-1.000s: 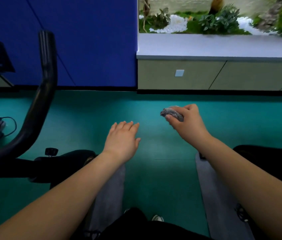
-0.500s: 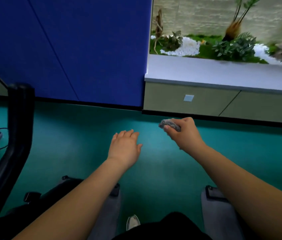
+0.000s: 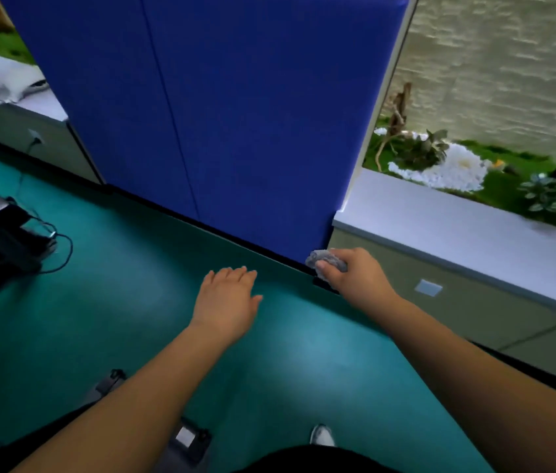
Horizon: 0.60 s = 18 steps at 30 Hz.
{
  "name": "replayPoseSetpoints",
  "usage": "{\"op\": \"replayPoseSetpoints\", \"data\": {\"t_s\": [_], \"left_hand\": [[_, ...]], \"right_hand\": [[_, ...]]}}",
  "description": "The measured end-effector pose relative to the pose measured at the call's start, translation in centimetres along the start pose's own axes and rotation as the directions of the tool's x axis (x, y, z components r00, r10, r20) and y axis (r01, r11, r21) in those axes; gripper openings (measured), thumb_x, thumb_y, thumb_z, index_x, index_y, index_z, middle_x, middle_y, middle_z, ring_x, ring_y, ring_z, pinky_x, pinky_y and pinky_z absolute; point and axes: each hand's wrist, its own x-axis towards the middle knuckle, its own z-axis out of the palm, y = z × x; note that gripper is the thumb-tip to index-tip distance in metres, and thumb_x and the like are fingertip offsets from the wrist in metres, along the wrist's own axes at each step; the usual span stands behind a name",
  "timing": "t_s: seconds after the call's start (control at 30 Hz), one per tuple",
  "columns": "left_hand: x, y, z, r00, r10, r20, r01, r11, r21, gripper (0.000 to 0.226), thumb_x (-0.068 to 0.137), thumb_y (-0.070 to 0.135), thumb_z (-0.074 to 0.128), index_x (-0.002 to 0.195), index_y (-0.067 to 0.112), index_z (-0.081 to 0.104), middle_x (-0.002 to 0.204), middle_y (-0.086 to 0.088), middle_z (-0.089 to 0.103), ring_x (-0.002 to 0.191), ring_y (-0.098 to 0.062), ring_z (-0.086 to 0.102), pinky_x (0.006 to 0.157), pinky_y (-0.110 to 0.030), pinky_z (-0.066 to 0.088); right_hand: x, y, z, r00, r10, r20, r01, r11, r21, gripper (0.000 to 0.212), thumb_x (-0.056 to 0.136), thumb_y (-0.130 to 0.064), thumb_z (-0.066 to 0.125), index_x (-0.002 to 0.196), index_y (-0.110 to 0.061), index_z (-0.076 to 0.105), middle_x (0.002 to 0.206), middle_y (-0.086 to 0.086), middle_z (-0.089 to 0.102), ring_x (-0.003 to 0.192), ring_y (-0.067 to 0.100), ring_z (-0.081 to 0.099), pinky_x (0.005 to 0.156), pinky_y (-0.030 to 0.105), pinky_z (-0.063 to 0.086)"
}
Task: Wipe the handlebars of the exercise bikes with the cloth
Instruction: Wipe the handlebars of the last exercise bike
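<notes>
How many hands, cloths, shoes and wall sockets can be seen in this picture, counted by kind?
Hands: 2, the open left hand and the right hand
Cloths: 1, a grey cloth bunched in the right hand
Shoes: 1, a white shoe
Wall sockets: 2, one with a plug in it and one free
Total: 6

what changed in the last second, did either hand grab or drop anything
Nothing was grabbed or dropped. The view swung: the black handlebar seen at left earlier is out of frame now, and the blue wall panel fills the middle. Unchanged: the right hand still grips the balled grey cloth, and the left hand stays open, palm down, over the green floor.
</notes>
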Motion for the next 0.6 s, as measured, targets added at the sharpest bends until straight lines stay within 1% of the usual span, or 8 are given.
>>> {"op": "replayPoseSetpoints", "data": {"t_s": [0.03, 0.1, 0.2, 0.27, 0.33, 0.4, 0.47, 0.6], "left_hand": [[1.2, 0.3, -0.3, 1.000, -0.031, -0.001, 0.031, 1.000, 0.002, 0.055, 0.095, 0.046, 0.037, 0.145, 0.025, 0.028, 0.152, 0.002, 0.030, 0.139, -0.020, 0.026, 0.115, -0.041, 0.014], [3.2, 0.6, -0.9, 0.995, -0.095, -0.008, 0.095, 0.996, -0.006, 0.055, 0.095, 0.046, 0.037, 0.145, 0.025, 0.028, 0.152, 0.002, 0.030, 0.138, -0.020, 0.026, 0.116, -0.040, 0.015], [5.5, 0.2, -1.7, 0.986, -0.169, -0.011, 0.169, 0.986, -0.003, 0.054, 0.096, 0.047, 0.036, 0.145, 0.025, 0.029, 0.151, 0.002, 0.031, 0.138, -0.019, 0.027, 0.115, -0.040, 0.017], [6.5, -0.5, -2.0, 0.973, -0.228, -0.023, 0.228, 0.974, -0.014, 0.054, 0.095, 0.046, 0.036, 0.144, 0.025, 0.029, 0.151, 0.002, 0.032, 0.137, -0.019, 0.028, 0.115, -0.039, 0.017], [7.3, -1.7, -2.3, 0.961, -0.274, -0.028, 0.274, 0.962, -0.016, 0.054, 0.095, 0.045, 0.037, 0.144, 0.025, 0.030, 0.151, 0.002, 0.032, 0.136, -0.019, 0.029, 0.114, -0.037, 0.017], [8.3, -3.2, -2.3, 0.949, -0.314, -0.027, 0.314, 0.949, -0.016, 0.053, 0.095, 0.045, 0.037, 0.144, 0.025, 0.030, 0.150, 0.002, 0.034, 0.135, -0.019, 0.030, 0.113, -0.036, 0.017], [9.6, -5.2, -2.3, 0.933, -0.358, -0.027, 0.357, 0.934, -0.027, 0.053, 0.095, 0.045, 0.038, 0.144, 0.024, 0.032, 0.148, 0.003, 0.036, 0.135, -0.019, 0.030, 0.113, -0.037, 0.018], [12.7, -10.1, -2.4, 0.901, -0.433, -0.042, 0.430, 0.901, -0.057, 0.052, 0.094, 0.044, 0.040, 0.142, 0.024, 0.035, 0.145, 0.003, 0.040, 0.133, -0.020, 0.033, 0.111, -0.035, 0.020]], "right_hand": [[2.0, 0.4, -0.6, 1.000, -0.025, 0.016, 0.025, 1.000, -0.018, 0.025, 0.087, -0.045, 0.057, 0.101, -0.032, 0.072, 0.089, -0.007, 0.072, 0.079, 0.006, 0.066, 0.073, 0.026, 0.054], [5.5, 0.9, -1.5, 0.997, -0.068, 0.039, 0.069, 0.997, -0.045, 0.037, 0.081, -0.059, 0.050, 0.103, -0.036, 0.069, 0.092, -0.005, 0.069, 0.082, 0.009, 0.064, 0.077, 0.032, 0.055], [10.3, 1.1, -1.6, 0.988, -0.128, 0.089, 0.132, 0.990, -0.043, 0.043, 0.078, -0.065, 0.046, 0.104, -0.038, 0.067, 0.091, -0.001, 0.066, 0.084, 0.014, 0.062, 0.078, 0.033, 0.053], [12.9, 0.4, -0.9, 0.977, -0.169, 0.126, 0.173, 0.985, -0.021, 0.041, 0.078, -0.064, 0.046, 0.102, -0.039, 0.067, 0.091, 0.000, 0.065, 0.087, 0.016, 0.060, 0.076, 0.031, 0.051], [15.4, -0.8, 0.2, 0.967, -0.200, 0.156, 0.203, 0.979, -0.005, 0.035, 0.080, -0.061, 0.048, 0.097, -0.038, 0.067, 0.091, 0.001, 0.062, 0.087, 0.018, 0.056, 0.072, 0.026, 0.042], [17.8, -2.6, 1.3, 0.956, -0.216, 0.198, 0.218, 0.976, 0.012, 0.027, 0.087, -0.051, 0.053, 0.104, -0.035, 0.067, 0.097, 0.002, 0.055, 0.093, 0.016, 0.049, 0.075, 0.025, 0.035], [20.2, -4.4, 2.5, 0.936, -0.259, 0.237, 0.260, 0.965, 0.028, 0.027, 0.091, -0.042, 0.056, 0.113, -0.030, 0.065, 0.105, 0.001, 0.051, 0.099, 0.013, 0.044, 0.080, 0.025, 0.033], [26.0, -8.4, 6.2, 0.893, -0.335, 0.300, 0.339, 0.940, 0.040, 0.025, 0.091, -0.041, 0.056, 0.113, -0.032, 0.065, 0.108, 0.001, 0.051, 0.100, 0.014, 0.047, 0.077, 0.024, 0.034]]}}
